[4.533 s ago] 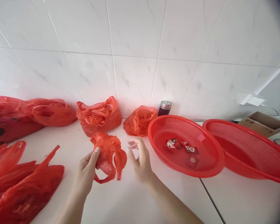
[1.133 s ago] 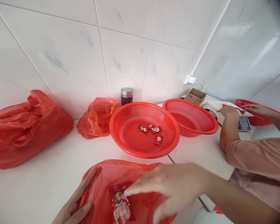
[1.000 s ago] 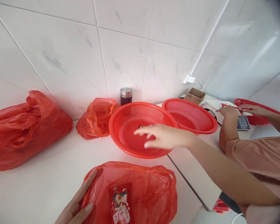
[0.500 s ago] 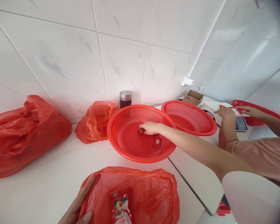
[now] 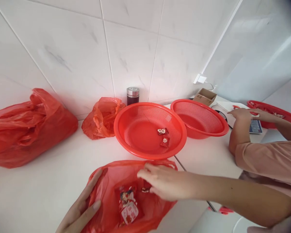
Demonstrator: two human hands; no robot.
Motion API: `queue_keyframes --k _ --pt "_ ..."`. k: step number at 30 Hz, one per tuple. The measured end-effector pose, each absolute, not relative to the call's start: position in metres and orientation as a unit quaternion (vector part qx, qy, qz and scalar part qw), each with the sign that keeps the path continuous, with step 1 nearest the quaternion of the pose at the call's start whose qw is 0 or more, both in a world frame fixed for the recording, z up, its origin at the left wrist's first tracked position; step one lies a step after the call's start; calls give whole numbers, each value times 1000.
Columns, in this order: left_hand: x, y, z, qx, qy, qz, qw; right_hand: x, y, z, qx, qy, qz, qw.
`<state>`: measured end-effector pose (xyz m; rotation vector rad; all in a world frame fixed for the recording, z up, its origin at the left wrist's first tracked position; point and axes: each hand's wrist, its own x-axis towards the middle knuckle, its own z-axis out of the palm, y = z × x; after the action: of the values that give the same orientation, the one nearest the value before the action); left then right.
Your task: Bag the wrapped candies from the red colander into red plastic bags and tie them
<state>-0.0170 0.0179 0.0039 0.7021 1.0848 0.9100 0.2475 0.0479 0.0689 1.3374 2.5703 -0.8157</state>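
Note:
A thin red plastic bag [image 5: 157, 210] lies with its mouth spread toward me on the white table. My left hand [image 5: 83, 207] grips its left edge, thumb inside and fingers outside. Within the bag rests a larger red printed packet [image 5: 129, 207]. My right hand [image 5: 163, 183] is in the bag's mouth, fingers curled, with a small wrapped candy [image 5: 145, 189] at its fingertips; the palm side is hidden. Just behind the bag stands a red perforated basket [image 5: 140, 139], where a dark-wrapped candy [image 5: 162, 131] and a red-wrapped candy [image 5: 165, 141] lie at the right.
A second red basket [image 5: 201, 121] adjoins the first. Behind them are a dark jar [image 5: 133, 96] with a silver lid and a cardboard box [image 5: 205, 96]. Red bags [image 5: 34, 132] stand along the wall at left. A co-worker's arms [image 5: 242, 129] are at far right, beside a scale [image 5: 255, 127].
My right hand reached from the bag into the near basket, closed on candy there, and came back to the bag. Fewer candies lie in the basket. My left hand stays on the bag's edge.

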Motion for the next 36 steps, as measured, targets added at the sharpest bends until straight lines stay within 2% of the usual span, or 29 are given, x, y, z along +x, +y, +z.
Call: queue_keyframes --k 6,9,11,12,14,16,18,24,30,34,36 --pt "-12 17 17 336 475 420 697 278 54 81 433 823 -368 18" --pt "-11 16 16 340 467 412 704 294 74 95 455 791 -403 -78" --pt "-11 16 15 351 459 415 703 308 101 99 501 778 -352 -140" --pt "-10 15 15 355 456 417 702 314 118 99 533 775 -309 -139" --pt "-11 15 15 357 454 421 700 326 149 96 590 770 -236 -50" --pt "-12 14 14 354 456 420 700 333 172 90 611 756 -229 57" --pt "-14 14 13 347 459 417 704 333 182 84 607 748 -252 93" --pt "-17 16 9 345 456 415 708 322 175 74 586 760 -282 -5" --pt "-14 17 10 346 457 414 707 323 183 92 535 761 -359 -73" --pt "-11 17 11 350 458 421 701 287 143 101 412 755 -492 -137" --pt "-11 17 10 349 457 418 703 262 107 96 326 746 -570 -116"
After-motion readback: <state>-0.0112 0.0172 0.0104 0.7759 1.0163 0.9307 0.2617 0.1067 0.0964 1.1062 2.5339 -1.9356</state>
